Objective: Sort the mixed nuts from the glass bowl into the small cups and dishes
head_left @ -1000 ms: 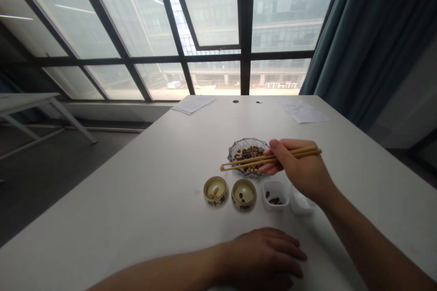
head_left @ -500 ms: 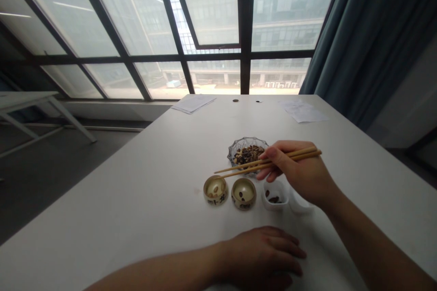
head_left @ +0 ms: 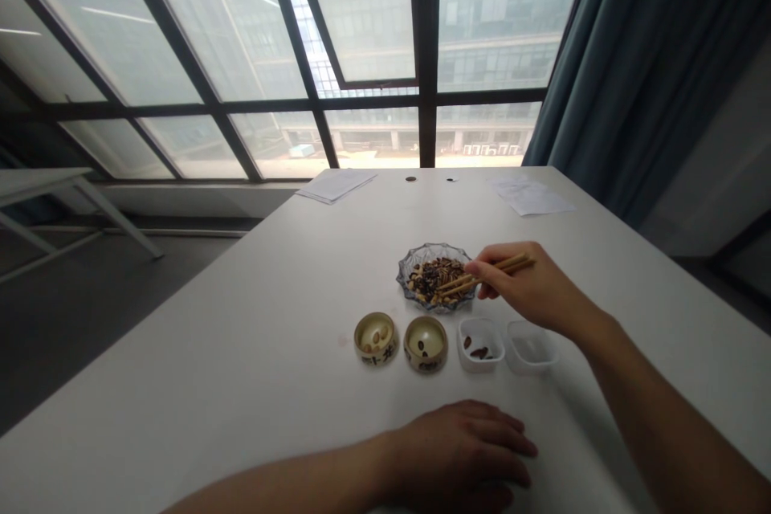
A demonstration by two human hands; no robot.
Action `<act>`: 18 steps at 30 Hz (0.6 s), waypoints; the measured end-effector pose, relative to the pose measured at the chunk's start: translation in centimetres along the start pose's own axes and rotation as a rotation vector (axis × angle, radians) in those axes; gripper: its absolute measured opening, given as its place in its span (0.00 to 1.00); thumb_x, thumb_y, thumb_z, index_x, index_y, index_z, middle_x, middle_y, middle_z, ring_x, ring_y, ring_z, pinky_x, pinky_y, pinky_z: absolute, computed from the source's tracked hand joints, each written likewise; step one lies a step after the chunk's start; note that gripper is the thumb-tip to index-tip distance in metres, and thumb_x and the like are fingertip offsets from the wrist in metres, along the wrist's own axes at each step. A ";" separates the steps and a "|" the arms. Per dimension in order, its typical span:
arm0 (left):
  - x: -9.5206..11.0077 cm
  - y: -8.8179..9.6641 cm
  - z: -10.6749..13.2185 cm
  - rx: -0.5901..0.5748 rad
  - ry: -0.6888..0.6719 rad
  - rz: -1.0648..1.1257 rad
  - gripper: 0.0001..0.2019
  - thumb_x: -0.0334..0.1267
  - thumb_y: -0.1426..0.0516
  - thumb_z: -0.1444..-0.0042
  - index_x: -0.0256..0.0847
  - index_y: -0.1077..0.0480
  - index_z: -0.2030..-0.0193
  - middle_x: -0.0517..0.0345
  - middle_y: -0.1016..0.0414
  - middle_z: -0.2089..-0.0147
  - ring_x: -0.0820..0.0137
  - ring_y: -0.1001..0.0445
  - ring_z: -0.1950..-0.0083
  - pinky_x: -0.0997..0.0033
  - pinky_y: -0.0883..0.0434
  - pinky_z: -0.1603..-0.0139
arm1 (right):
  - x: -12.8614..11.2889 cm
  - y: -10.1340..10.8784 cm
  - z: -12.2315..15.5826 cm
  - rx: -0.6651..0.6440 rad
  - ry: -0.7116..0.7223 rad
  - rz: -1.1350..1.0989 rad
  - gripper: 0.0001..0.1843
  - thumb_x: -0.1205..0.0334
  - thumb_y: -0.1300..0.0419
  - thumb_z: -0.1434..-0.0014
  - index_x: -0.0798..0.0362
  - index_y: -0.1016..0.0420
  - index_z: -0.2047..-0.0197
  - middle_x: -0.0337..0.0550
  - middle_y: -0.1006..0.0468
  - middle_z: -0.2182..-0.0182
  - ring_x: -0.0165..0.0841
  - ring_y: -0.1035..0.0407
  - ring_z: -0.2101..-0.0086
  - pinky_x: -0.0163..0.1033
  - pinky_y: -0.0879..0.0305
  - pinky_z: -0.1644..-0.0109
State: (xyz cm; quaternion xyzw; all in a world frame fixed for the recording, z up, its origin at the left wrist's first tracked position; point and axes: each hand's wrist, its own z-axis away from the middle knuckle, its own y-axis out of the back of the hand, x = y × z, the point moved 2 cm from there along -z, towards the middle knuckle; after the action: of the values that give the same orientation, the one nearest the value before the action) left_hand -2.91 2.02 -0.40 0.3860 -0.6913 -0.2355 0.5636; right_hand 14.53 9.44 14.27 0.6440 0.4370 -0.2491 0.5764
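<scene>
My right hand [head_left: 518, 277] is closed round a pair of wooden chopsticks [head_left: 511, 262], whose tips reach into a clear glass bowl [head_left: 405, 289]. That bowl holds a mix of dark and pale seeds and nuts [head_left: 442, 273]. My left hand [head_left: 473, 450] lies flat on the table, fingers spread, holding nothing. Between the hands stands a row of small containers. A ceramic cup [head_left: 377, 353] at the left has a few pale pieces in it. Beside it, another ceramic cup [head_left: 426, 361] holds dark seeds. A white plastic tub [head_left: 480, 365] contains several dark pieces; another plastic tub [head_left: 533, 361] shows no contents.
The white table [head_left: 241, 369] stretches to the window. Papers [head_left: 337, 185] lie at its far left and more sheets [head_left: 533, 197] at the far right. A blue curtain [head_left: 602, 72] hangs at the right. Another table [head_left: 42, 183] stands off to the left.
My right hand has drawn the chopstick tips from above the left ceramic cup back into the glass bowl. The plastic tubs are now uncovered to view. My left hand stays in place.
</scene>
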 end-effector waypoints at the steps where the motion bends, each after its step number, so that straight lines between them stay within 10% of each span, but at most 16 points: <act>1: 0.0 0.0 0.0 0.000 0.000 0.001 0.15 0.40 0.46 0.31 0.36 0.25 0.45 0.46 0.25 0.34 0.61 0.31 0.28 0.62 0.38 0.24 | 0.2 -0.2 -0.2 -0.021 0.010 0.024 0.17 0.50 0.36 0.33 0.54 0.17 0.68 0.42 0.18 0.76 0.35 0.22 0.73 0.36 0.30 0.70; 18: -0.1 -0.1 0.1 -0.006 -0.008 -0.034 0.16 0.41 0.47 0.30 0.34 0.25 0.45 0.47 0.25 0.34 0.61 0.31 0.29 0.65 0.39 0.23 | 2.5 -1.5 -1.3 -0.051 0.089 -0.052 0.23 0.49 0.39 0.31 0.54 0.21 0.73 0.45 0.18 0.76 0.39 0.21 0.73 0.38 0.27 0.72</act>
State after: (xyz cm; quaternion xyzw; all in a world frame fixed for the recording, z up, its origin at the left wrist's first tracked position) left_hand -3.01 2.00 -0.52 0.3950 -0.6861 -0.2487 0.5580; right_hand 14.27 11.28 11.76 0.6280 0.4851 -0.2239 0.5658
